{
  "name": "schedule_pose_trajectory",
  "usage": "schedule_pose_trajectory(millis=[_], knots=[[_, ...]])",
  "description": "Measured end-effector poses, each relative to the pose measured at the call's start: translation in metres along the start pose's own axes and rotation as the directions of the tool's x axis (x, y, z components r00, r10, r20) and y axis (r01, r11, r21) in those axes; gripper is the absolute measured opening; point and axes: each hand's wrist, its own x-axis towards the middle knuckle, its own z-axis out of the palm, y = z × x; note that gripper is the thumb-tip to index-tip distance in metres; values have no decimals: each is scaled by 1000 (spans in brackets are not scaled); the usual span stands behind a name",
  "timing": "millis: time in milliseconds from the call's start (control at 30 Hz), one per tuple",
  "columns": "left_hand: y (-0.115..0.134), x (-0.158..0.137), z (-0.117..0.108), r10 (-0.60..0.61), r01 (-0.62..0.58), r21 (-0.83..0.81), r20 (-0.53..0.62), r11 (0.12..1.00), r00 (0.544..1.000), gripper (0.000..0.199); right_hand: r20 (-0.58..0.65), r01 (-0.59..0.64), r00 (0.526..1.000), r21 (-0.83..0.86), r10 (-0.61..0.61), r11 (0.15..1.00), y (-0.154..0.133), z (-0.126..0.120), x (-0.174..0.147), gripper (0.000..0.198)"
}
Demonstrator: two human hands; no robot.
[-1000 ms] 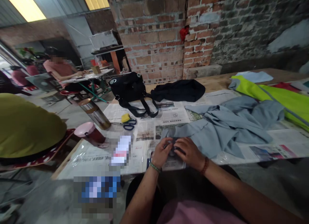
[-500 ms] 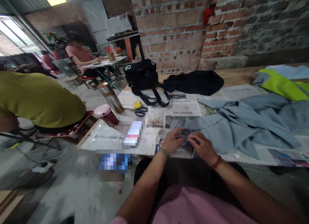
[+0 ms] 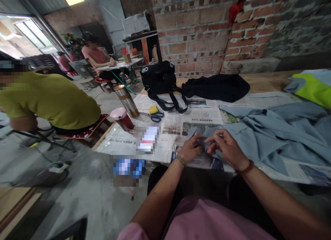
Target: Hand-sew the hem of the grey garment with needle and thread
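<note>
Grey cloth taken as reference; it lies rumpled on the newspaper-covered worktop, its left end at the hands. Left hand: at that end, thumb and fingers partly bent around the cloth's edge; firmness of grip cannot be told. Right hand: above the cloth, just beside the left, fingers loosely curled; cannot tell whether something small is held. Left of the cloth: a pixelated phone-like object, then a pink-lidded cup, dark-handled scissors with a yellow piece touching, and a steel flask, upright. Beyond the cloth: dark cloth and, to its left, a black bag; yellow-green garment behind the grey cloth's right part. Well beyond: brick wall.
</note>
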Motion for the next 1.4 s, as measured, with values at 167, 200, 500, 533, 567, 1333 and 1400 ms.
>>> schedule_pose_trajectory(millis=[167,200,500,533,567,1333,1400], knots=[[-5,1,-2,6,-5,20,-26,1000,1000,40,203,-305,947,321,249,897,-18,-8,26,19],[-6,2,-2,-1,2,22,-38,1000,999,40,205,-328,940,334,272,884,-20,-12,33,19],[-5,3,0,-35,36,8,-91,999,995,39,-43,-133,988,269,150,954,-25,-36,77,16],[-6,3,0,-34,35,10,-91,999,995,38,-67,-100,990,252,120,963,-27,-37,79,16],[-6,3,0,-33,34,15,-92,999,995,38,-91,-67,992,236,90,969,-28,-39,81,16],[-7,4,4,65,-65,163,8,984,998,31,-419,-84,907,-91,38,992,66,-49,1,29],[-5,3,6,128,-146,210,94,967,987,23,-347,-107,936,-137,53,985,62,-65,17,30]])
